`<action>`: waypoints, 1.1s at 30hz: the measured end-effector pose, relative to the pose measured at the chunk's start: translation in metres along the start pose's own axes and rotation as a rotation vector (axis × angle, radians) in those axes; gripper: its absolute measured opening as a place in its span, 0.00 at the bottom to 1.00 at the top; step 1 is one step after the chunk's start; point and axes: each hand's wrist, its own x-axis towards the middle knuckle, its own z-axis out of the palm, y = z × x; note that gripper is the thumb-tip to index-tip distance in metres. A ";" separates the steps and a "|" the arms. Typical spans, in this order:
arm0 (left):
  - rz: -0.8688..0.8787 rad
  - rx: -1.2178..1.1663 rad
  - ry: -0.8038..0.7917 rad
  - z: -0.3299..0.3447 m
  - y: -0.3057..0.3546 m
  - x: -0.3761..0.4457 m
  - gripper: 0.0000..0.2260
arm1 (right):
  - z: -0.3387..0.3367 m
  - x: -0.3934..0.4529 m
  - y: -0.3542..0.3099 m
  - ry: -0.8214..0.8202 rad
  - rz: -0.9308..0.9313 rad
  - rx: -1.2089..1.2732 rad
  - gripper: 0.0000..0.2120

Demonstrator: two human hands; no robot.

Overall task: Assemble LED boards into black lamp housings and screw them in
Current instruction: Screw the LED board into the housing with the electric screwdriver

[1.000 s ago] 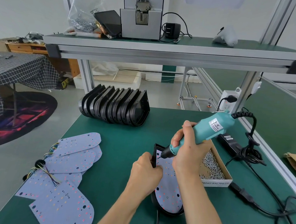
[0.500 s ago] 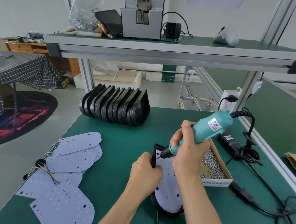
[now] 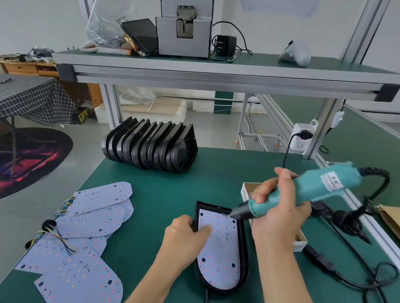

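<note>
A black lamp housing (image 3: pixel 244 260) lies on the green table in front of me with a pale LED board (image 3: pixel 221 253) seated inside it. My left hand (image 3: pixel 184 235) grips the housing's left edge, thumb resting on the board. My right hand (image 3: pixel 280 208) holds a teal electric screwdriver (image 3: pixel 313 186), tilted, with its tip at the board's upper right corner. A cardboard box of screws (image 3: pixel 247 192) sits behind my right hand, mostly hidden.
A row of empty black housings (image 3: pixel 150 144) stands at the table's back. Several loose LED boards (image 3: pixel 83 235) with wires lie at the left. The screwdriver's black cable (image 3: pixel 358 269) coils at the right beside a power strip (image 3: pixel 301 139). An overhead shelf (image 3: pixel 221 70) carries a screw feeder.
The screwdriver tip has shifted from the board's upper left corner to its upper right corner. My left hand stays on the housing's left edge.
</note>
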 end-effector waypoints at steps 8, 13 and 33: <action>0.420 -0.016 0.280 -0.003 0.040 -0.003 0.05 | -0.074 -0.014 -0.040 0.180 0.126 0.102 0.07; 0.748 0.236 0.079 0.036 0.081 0.002 0.04 | -0.093 -0.022 -0.045 0.211 0.131 0.070 0.09; 0.658 1.060 -0.090 0.131 0.105 0.042 0.08 | -0.108 -0.032 -0.051 0.218 0.149 0.035 0.12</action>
